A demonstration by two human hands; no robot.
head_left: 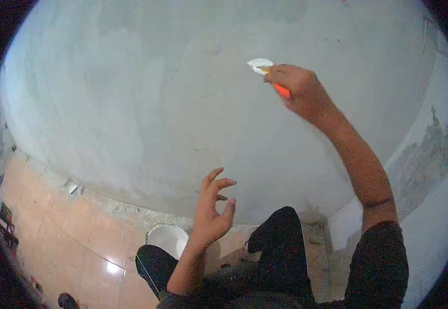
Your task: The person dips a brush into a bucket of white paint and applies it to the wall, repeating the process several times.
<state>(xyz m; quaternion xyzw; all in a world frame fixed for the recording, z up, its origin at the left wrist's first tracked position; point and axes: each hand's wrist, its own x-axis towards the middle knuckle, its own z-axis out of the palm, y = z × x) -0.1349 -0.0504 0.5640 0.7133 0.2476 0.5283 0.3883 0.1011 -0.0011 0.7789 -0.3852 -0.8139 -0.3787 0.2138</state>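
Observation:
My right hand (304,90) is raised to the grey wall (177,98), fingers wrapped round an orange-handled paintbrush (282,90). The brush's yellowish head is partly hidden by my fingertips. Beside that head a small bright white patch (259,64) shows against the wall, wet-looking and pointed at its left end. Lower down, my left hand (214,208) hangs in front of the wall, fingers apart and curved, with nothing in it. Just below and left of it stands a white bucket (167,238), partly covered by my forearm and knee; its contents are hard to make out.
Tan floor tiles (79,234) spread left of my bent legs (280,242). A rough strip (115,208) runs along the wall's foot, with a small pale object (71,186) on it. At right, an adjoining wall (425,159) has dark blotches. Dark objects (6,221) lie at the far left.

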